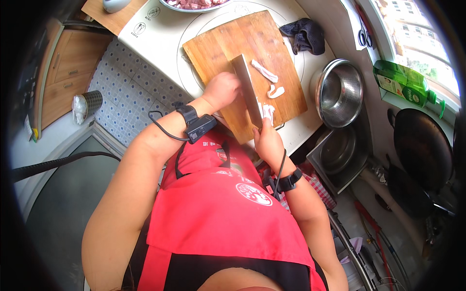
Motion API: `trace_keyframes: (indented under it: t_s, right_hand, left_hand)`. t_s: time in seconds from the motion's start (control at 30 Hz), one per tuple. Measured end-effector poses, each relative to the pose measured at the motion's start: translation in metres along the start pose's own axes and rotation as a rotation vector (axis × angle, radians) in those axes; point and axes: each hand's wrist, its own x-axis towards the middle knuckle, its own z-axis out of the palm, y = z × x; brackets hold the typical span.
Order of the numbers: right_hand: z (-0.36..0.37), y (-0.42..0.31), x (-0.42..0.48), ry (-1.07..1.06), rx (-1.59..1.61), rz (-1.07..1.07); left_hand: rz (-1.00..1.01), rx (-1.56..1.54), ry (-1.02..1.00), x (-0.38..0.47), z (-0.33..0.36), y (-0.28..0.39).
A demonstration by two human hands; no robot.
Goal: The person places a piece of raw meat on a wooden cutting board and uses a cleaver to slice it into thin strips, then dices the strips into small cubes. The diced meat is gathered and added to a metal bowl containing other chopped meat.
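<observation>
My right hand grips the handle end of a cleaver, whose long blade lies across a wooden cutting board. Curled up against the left side of the blade is my left hand; its fingertips and whatever they may hold are hidden. Right of the blade, a pale strip of meat or fat and a curved white piece rest on the board. More white pieces lie by the blade's near end, close to my right hand.
A metal bowl of cut raw meat stands beyond the board. To the right are a crumpled dark cloth, stacked metal bowls, a sink, a green dish soap bottle on the sill and a hanging wok.
</observation>
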Motion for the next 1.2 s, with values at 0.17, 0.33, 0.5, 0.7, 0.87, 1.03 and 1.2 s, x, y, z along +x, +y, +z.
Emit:
trace_keyframes:
  t_s: [0.17, 0.33, 0.5, 0.7, 0.87, 1.03, 1.2]
  right_hand:
    - [0.009, -0.007, 0.022, 0.024, 0.030, 0.047]
    - [0.015, -0.007, 0.046, 0.244, -0.005, -0.105]
    - [0.017, -0.009, 0.040, 0.191, 0.008, 0.015]
    - [0.016, 0.004, -0.019, 0.081, 0.072, 0.128]
    - [0.003, 0.024, -0.053, 0.207, -0.033, 0.059]
    - [-0.017, 0.024, -0.064, 0.337, 0.064, 0.018]
    - [-0.037, 0.012, -0.061, 0.252, 0.620, 0.111]
  left_hand:
    - [-0.004, -0.045, -0.040, 0.006, -0.004, -0.006]
    - [0.061, -0.044, -0.073, 0.006, -0.004, -0.006]
    - [0.038, 0.017, -0.073, 0.008, -0.002, -0.003]
    - [-0.136, 0.073, -0.022, 0.004, 0.002, 0.005]
    - [-0.199, -0.167, -0.024, 0.008, -0.006, 0.005]
    - [-0.359, -0.173, 0.013, 0.008, -0.020, 0.002]
    - [-0.831, -1.042, -0.029, 0.013, -0.026, 0.016]
